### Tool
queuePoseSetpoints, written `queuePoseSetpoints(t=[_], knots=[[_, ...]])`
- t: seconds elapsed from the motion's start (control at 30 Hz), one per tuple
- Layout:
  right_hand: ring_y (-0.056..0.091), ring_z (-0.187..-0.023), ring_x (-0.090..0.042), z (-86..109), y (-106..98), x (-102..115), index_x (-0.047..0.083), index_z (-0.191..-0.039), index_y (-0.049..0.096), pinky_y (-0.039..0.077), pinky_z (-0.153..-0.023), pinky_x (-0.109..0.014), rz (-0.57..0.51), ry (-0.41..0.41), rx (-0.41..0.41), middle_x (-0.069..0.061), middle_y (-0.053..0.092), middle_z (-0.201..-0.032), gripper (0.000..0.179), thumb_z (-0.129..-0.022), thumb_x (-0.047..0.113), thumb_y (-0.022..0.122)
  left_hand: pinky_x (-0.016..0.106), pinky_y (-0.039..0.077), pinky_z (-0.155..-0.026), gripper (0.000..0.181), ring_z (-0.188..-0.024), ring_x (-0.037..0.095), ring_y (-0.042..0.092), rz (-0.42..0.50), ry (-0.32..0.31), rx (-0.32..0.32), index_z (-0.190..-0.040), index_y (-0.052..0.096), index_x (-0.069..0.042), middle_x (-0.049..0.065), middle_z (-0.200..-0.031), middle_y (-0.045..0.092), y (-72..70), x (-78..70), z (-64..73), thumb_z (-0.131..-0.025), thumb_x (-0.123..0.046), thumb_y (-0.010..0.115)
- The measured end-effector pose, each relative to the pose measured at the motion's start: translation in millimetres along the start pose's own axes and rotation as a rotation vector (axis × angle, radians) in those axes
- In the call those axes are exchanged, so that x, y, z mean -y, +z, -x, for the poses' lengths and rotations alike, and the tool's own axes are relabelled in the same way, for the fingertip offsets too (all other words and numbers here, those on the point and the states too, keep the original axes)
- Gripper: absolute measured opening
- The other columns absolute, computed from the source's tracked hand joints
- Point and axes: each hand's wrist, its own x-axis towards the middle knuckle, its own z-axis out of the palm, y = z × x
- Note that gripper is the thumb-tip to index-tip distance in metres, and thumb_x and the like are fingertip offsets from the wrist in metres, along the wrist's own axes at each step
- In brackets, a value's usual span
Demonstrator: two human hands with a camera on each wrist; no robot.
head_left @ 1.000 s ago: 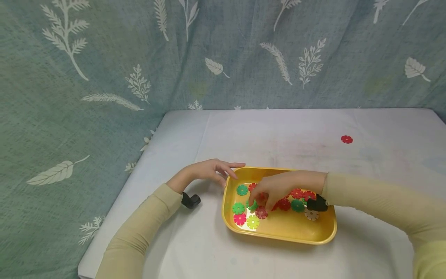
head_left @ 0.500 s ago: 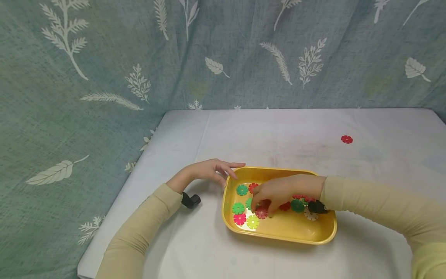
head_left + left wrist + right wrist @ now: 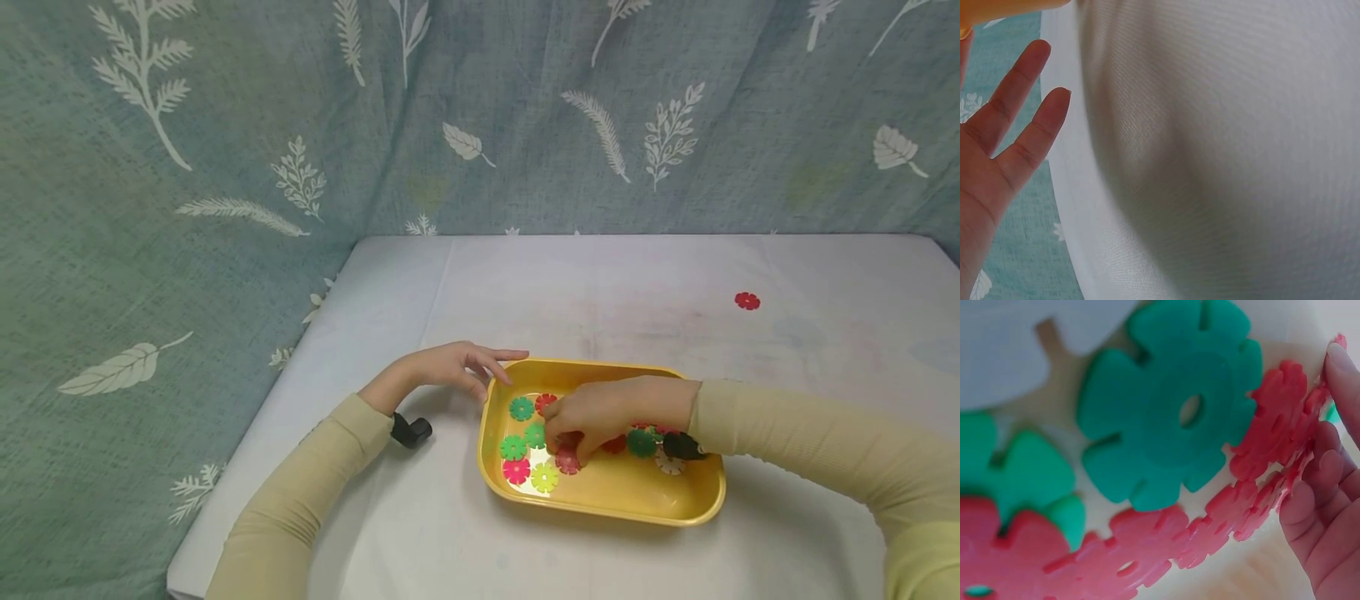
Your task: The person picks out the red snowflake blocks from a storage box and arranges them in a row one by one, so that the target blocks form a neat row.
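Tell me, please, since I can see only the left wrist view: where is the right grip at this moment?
Observer: The head view shows the right grip inside the yellow tray.
Operator: Thank you. Is it touching something there?
Observer: Yes, in the right wrist view its fingers touch red flower-shaped pieces.
Operator: And does any piece lie outside of the tray?
Observer: Yes, a lone red piece lies on the white cloth, past the tray's far side.

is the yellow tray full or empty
Neither: the yellow tray is partly filled. The head view shows flower-shaped discs spread over some of its floor, while the near right part is bare.
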Motion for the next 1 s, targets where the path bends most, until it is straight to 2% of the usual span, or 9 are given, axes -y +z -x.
queuePoseSetpoints(t=[0.13,0.3,0.5,0.73,1.0], knots=[[0.045,-0.073,-0.003,1.2,0.9,0.9,0.022,-0.095,0.062,0.038,-0.065,-0.013,0.013,-0.026,-0.004,0.010,0.048,-0.086,0.016,-0.081,0.026,0.070,0.040,0.043,-0.092,0.045,-0.130,0.019,0.037,-0.004,0.006,0.002,-0.112,0.062,0.001,0.008,-0.148,0.030,0.5,-0.5,-0.2,-0.076,-0.023,0.071],[0.046,-0.073,-0.003,1.2,2.0,2.6,0.026,-0.104,0.062,0.038,-0.067,-0.012,0.064,-0.075,0.000,0.009,0.048,-0.089,0.024,-0.081,0.030,0.069,0.039,0.043,-0.092,0.043,-0.130,0.019,0.037,-0.004,-0.002,0.000,-0.112,0.063,0.001,0.007,-0.148,0.030,0.6,-1.2,0.0,-0.076,-0.020,0.072],[0.045,-0.071,-0.003,-2.0,3.4,3.5,0.024,-0.100,0.063,0.037,-0.065,-0.010,0.076,-0.092,0.022,0.009,0.048,-0.089,0.023,-0.080,0.032,0.070,0.037,0.044,-0.092,0.042,-0.130,0.018,0.036,-0.007,-0.008,0.001,-0.112,0.063,0.000,0.006,-0.148,0.030,-0.4,-0.9,0.0,-0.076,-0.020,0.072],[0.046,-0.073,-0.003,-0.6,4.2,2.8,0.022,-0.095,0.057,0.039,-0.066,-0.011,-0.002,-0.090,0.028,0.011,0.049,-0.089,0.016,-0.083,0.023,0.068,0.036,0.044,-0.092,0.043,-0.130,0.017,0.037,-0.002,-0.006,0.005,-0.113,0.063,0.001,0.006,-0.149,0.029,-0.4,-0.8,0.6,-0.076,-0.021,0.071],[0.045,-0.073,-0.002,-1.9,3.5,1.3,0.020,-0.094,0.058,0.040,-0.067,-0.012,-0.133,-0.096,0.043,0.012,0.052,-0.081,0.015,-0.083,0.012,0.065,0.039,0.043,-0.092,0.042,-0.130,0.018,0.037,-0.003,-0.005,0.000,-0.112,0.062,0.001,0.007,-0.148,0.030,0.2,-2.1,1.2,-0.076,-0.018,0.071]])
